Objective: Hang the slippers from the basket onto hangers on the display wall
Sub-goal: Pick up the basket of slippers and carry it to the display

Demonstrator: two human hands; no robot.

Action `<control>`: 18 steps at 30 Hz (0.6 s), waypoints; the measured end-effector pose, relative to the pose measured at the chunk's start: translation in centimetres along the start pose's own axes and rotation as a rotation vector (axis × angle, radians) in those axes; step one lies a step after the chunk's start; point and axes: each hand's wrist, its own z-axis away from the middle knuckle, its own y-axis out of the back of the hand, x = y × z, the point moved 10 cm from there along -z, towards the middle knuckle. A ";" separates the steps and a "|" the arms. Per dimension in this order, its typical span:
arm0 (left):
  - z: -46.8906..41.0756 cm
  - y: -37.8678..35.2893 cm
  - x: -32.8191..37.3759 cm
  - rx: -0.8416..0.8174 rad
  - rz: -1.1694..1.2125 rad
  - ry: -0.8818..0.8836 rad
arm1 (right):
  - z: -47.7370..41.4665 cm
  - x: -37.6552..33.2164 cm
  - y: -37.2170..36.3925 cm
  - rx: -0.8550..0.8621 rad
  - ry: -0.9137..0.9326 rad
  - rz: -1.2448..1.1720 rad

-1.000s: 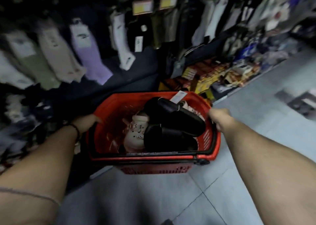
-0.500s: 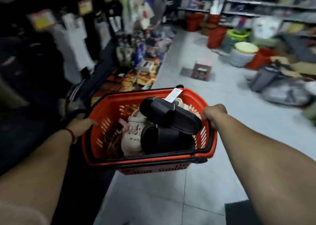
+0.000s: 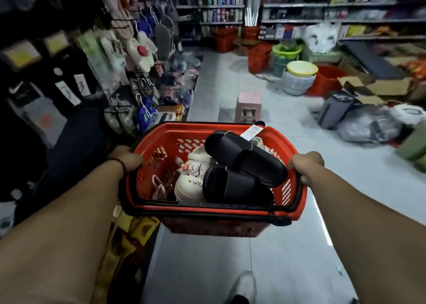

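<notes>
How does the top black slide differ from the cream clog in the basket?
The top black slide is plain; the cream clog carries small charms. The slide has one broad open strap, the clog a closed rounded front. The slide lies slanted on top of the pile, the clog lower beside it. Both sit in the red basket, not yet hung.

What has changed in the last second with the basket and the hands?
The person turned right with the basket, from the sock wall toward the aisle; hanging slippers now show at left. Nothing was taken or let go: the left hand and right hand grip its sides as before, and the black slippers and cream clog lie unchanged.
</notes>
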 end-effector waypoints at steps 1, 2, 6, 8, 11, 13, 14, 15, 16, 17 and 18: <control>-1.6 -0.4 1.9 -0.007 -0.036 -0.003 | -2.2 -1.6 -0.4 -0.005 -0.002 0.001; -3.7 -0.6 3.6 0.000 -0.055 -0.001 | -4.3 -3.2 -0.5 -0.002 0.000 -0.004; -10.2 -1.4 10.2 0.025 -0.075 -0.015 | -11.8 -11.0 -1.2 0.017 0.046 -0.026; -13.0 -1.8 13.3 0.030 -0.069 -0.023 | -15.2 -14.4 -1.9 0.020 0.061 -0.024; -19.4 -3.2 17.9 0.035 -0.046 -0.023 | -21.3 -18.5 -3.7 0.050 0.083 0.008; -24.1 -4.6 20.5 0.027 -0.040 -0.037 | -25.2 -20.7 -5.2 0.077 0.089 0.041; -26.9 -5.6 21.9 0.020 -0.044 -0.052 | -27.2 -21.8 -6.2 0.087 0.086 0.060; -29.3 -6.4 23.5 0.015 -0.043 -0.061 | -29.4 -22.9 -7.2 0.101 0.084 0.068; -31.7 -7.1 25.3 0.013 -0.033 -0.069 | -31.7 -24.2 -8.3 0.108 0.077 0.069; -33.9 -7.7 27.2 0.007 -0.029 -0.075 | -33.8 -25.5 -9.3 0.109 0.066 0.067; -35.9 -8.1 28.8 0.005 -0.023 -0.079 | -35.6 -26.7 -10.1 0.116 0.056 0.062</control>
